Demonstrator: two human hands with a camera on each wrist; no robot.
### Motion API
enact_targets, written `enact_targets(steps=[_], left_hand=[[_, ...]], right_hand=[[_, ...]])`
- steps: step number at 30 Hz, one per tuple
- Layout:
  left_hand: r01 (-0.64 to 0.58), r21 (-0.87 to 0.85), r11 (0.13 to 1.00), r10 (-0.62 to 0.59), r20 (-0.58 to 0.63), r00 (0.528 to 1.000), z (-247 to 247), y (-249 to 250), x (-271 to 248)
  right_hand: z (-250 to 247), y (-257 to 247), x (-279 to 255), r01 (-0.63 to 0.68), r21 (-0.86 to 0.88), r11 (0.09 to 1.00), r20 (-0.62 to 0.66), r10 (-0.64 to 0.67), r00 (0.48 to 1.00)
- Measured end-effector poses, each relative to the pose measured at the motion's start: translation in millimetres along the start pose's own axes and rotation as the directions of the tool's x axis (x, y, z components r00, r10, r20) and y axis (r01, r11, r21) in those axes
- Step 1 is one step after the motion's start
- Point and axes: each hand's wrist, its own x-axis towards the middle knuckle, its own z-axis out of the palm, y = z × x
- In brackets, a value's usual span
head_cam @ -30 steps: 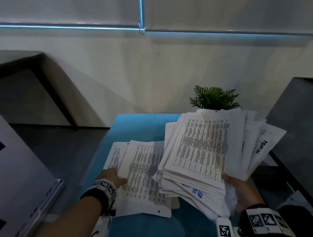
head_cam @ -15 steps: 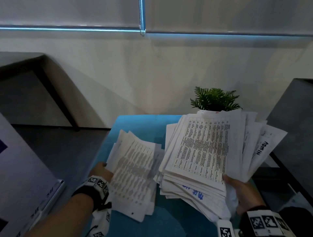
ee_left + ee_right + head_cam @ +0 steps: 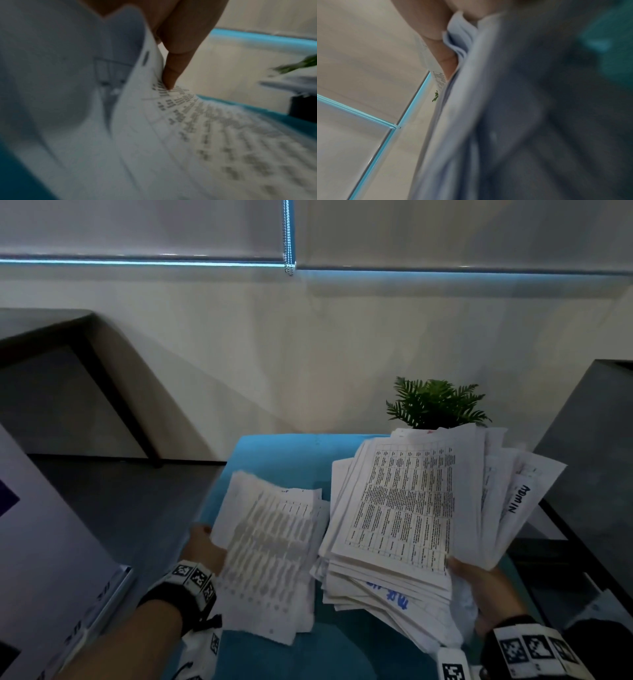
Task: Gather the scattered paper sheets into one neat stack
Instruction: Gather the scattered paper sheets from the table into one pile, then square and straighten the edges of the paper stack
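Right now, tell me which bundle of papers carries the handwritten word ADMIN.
The thick fanned stack that the right hand holds: ADMIN is written on a sheet at its right edge. The thinner bundle held by the left hand shows only printed columns.

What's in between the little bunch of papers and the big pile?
Only a thin strip of blue table between the small bunch and big pile, in the head view.

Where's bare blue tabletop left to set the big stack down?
Bare patches of the blue table: the far strip between the wall and the left-hand sheets, and the near strip below them. The middle is crowded: the left hand holds those sheets, the right hand the big stack. Plant at far right.
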Motion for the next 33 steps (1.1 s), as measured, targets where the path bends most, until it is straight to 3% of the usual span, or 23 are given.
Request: enact_targets(steps=[3, 5, 7, 9, 10, 11, 13, 15, 18, 24, 27, 29, 30, 32, 33], left_hand=[[-0.223, -0.14, 0.965, 0.214, -0.076, 0.974, -29.1, 30.7, -15.3], [-0.406, -0.171, 0.898, 0.387, -0.134, 0.912, -53.8, 60.1, -32.4], [-0.488, -0.301, 0.819, 0.473, -0.127, 0.872, -77.3, 93.6, -57.3], [-0.394, -0.653, 0.646, 0.523, 0.003, 0.852, -93.6, 118.3, -76.0], [-0.279, -0.784, 0.555, 0.537, 0.082, 0.84, -95.8, 125.3, -79.0], [-0.171, -0.839, 0.516, 0.527, 0.154, 0.836, -93.3, 127.7, -77.7], [-0.083, -0.805, 0.588, 0.475, 0.26, 0.841, -76.0, 129.0, -76.2], [-0.07, -0.691, 0.72, 0.4, 0.33, 0.855, -47.3, 120.9, -76.8], [-0.088, -0.524, 0.847, 0.33, 0.388, 0.861, -1.8, 100.1, -82.1], [-0.18, -0.314, 0.932, 0.284, 0.325, 0.902, 33.1, 66.0, -77.7], [-0.223, -0.222, 0.949, 0.275, 0.239, 0.931, 24.2, 60.6, -64.3], [-0.088, -0.317, 0.944, 0.166, 0.23, 0.959, 14.6, 60.3, -60.4], [0.056, -0.442, 0.895, 0.11, 0.341, 0.934, 9.4, 61.1, -60.6], [0.349, -0.567, 0.746, 0.145, 0.65, 0.746, 4.7, 59.4, -62.4], [0.397, -0.557, 0.729, 0.189, 0.722, 0.666, 1.5, 59.9, -67.3]], right_hand=[[-1.0, 3.6, 1.7, -0.01, 0.026, 1.0, -0.03, 0.011, 0.999], [1.5, 6.2, 1.6, -0.012, 0.015, 1.0, -0.039, 0.013, 0.999], [7.9, 7.5, -0.3, -0.05, 0.047, 0.998, -0.004, 0.05, 0.999], [14.8, 8.5, -4.7, -0.083, 0.05, 0.995, 0.032, 0.081, 0.996], [18.1, 8.7, -7.3, -0.1, 0.045, 0.994, 0.047, 0.098, 0.994], [20.6, 8.8, -9.1, -0.121, 0.05, 0.991, 0.068, 0.118, 0.991], [27.4, 10.5, -14.6, -0.115, 0.024, 0.993, 0.092, 0.112, 0.989], [32.7, 9.6, -19.9, -0.07, 0.009, 0.998, 0.097, 0.068, 0.993], [40.7, 5.0, -30.9, -0.132, 0.114, 0.985, 0.18, 0.111, 0.978], [40.7, 12.1, -29.8, -0.084, 0.096, 0.992, 0.214, 0.062, 0.975], [35.7, 12.6, -27.4, -0.135, 0.253, 0.958, 0.272, 0.063, 0.96], [33.1, 9.1, -30.1, -0.171, 0.324, 0.93, 0.312, 0.065, 0.948], [32.7, 5.8, -33.0, -0.18, 0.324, 0.929, 0.348, 0.06, 0.936], [32.7, 0.0, -38.6, -0.151, 0.311, 0.938, 0.387, 0.02, 0.922], [33.4, -1.0, -39.1, -0.141, 0.3, 0.943, 0.406, 0.008, 0.914]])
